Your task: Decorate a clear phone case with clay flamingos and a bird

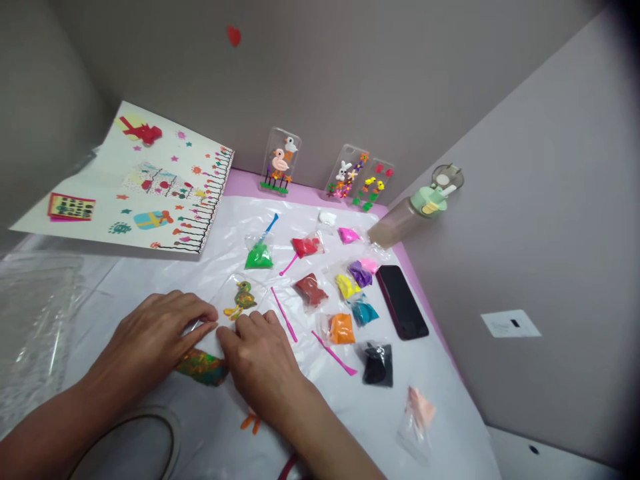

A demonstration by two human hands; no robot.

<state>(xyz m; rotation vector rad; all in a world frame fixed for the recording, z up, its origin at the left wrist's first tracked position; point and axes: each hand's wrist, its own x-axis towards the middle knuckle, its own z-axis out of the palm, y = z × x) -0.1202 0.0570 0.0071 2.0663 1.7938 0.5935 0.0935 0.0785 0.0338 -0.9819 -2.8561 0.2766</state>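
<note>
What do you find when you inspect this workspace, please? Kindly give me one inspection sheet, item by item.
Surface: creased white plastic sheet over a pink desk.
Job's things: clear plastic phone case with a green-and-yellow clay bird; swirled multicoloured clay strip.
Clutter: small clear bags of green clay, orange clay and black clay; thin pink plastic tool; black smartphone.
Grips: bare left hand and bare right hand, fingers at the case's edges.
Cables: nothing seen.
Surroundings: grey wall; decorated clear phone case; illustrated paper sheet; translucent green-capped bottle.
</note>
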